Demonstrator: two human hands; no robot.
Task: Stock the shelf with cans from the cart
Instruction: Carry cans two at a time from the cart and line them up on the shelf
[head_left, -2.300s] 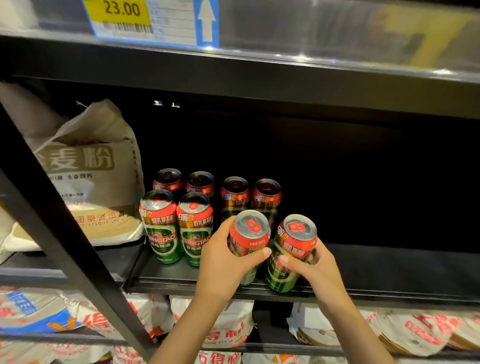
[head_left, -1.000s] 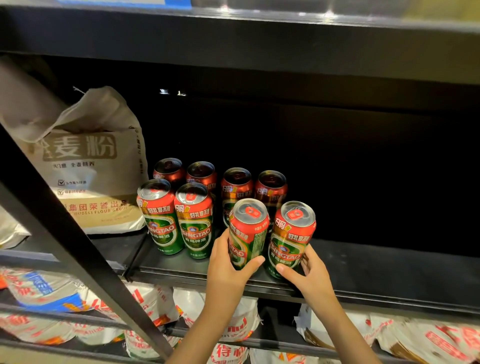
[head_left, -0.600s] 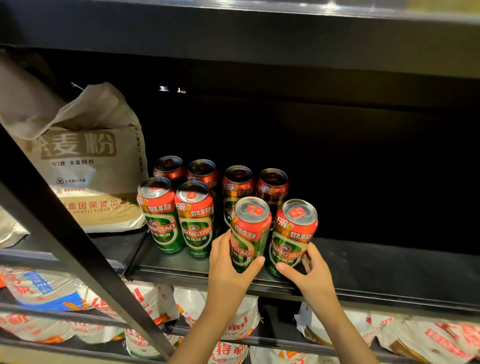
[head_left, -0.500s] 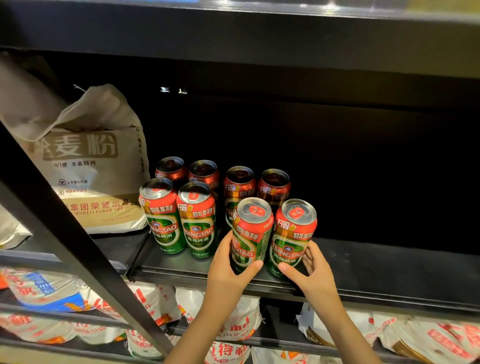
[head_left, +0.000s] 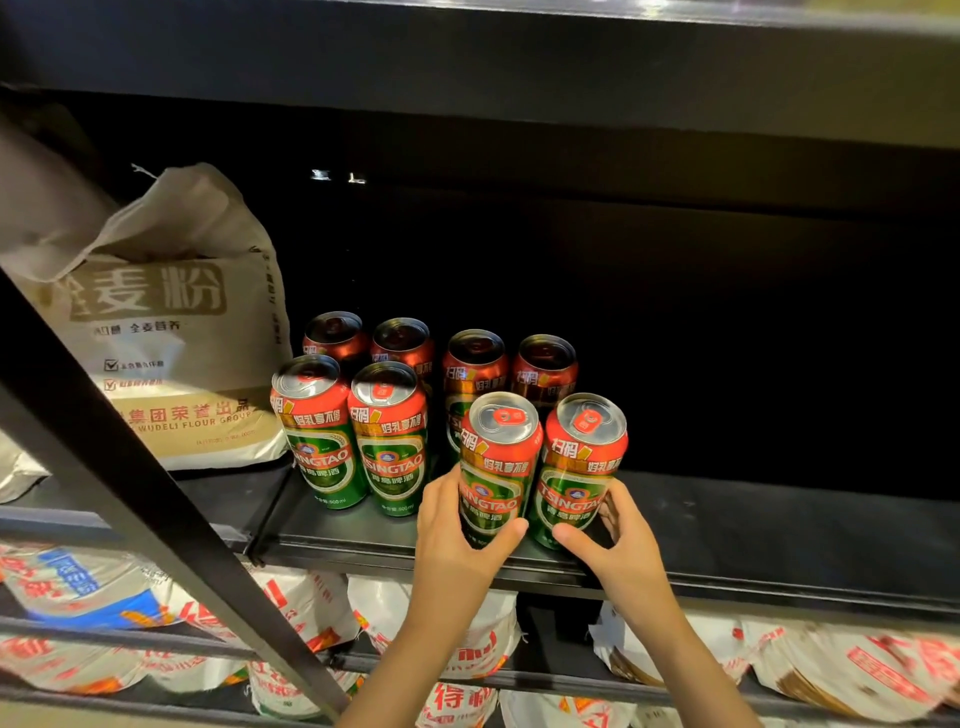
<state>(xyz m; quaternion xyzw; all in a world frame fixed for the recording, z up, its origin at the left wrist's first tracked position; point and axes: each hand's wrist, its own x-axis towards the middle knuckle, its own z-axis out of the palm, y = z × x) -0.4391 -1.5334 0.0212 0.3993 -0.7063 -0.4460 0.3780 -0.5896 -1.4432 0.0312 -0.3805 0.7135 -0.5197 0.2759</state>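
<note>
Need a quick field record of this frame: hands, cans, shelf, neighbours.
left hand: grips the left held can
right hand: grips the right held can
held cans: upright, side by side at the shelf front; bases hidden by fingers, so contact with the shelf is unclear
cans already placed: six, four in the back row, two in front
shelf: black, bare to the right of the cans
left neighbour: flour sack
below: printed bags
</note>
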